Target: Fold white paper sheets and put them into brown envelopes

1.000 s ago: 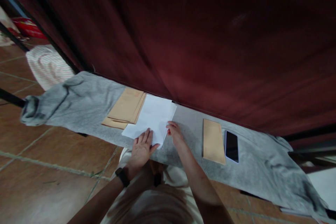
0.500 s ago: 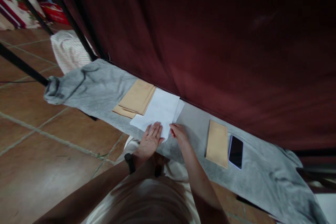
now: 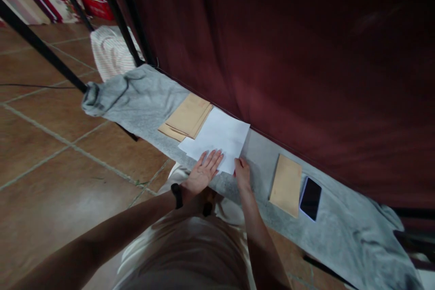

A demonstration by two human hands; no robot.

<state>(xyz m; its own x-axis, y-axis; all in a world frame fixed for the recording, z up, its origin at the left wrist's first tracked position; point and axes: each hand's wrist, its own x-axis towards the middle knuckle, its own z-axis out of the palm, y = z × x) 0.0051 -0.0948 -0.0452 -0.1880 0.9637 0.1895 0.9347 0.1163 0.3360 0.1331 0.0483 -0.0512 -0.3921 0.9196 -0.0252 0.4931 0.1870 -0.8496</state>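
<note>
While pressed flat by two hands: white paper (image 3: 217, 138) on grey cloth (image 3: 142, 99), against dark red curtain (image 3: 288, 54).
Left of paper: stack of tan envelopes (image 3: 186, 117), partly tucked under paper's edge. On paper's near edge: left hand (image 3: 203, 173), fingers spread, palm down. At paper's near right corner: right hand (image 3: 242, 173), fingertips touching; pinch or press cannot be told. Right of paper, apart: single tan envelope (image 3: 286, 184), then dark phone (image 3: 310, 198) just beside.

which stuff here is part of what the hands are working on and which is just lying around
In hand:
white paper, left hand flat on it, right hand at its near corner

Lying about:
stack of brown envelopes
single brown envelope
phone
grey cloth
</note>
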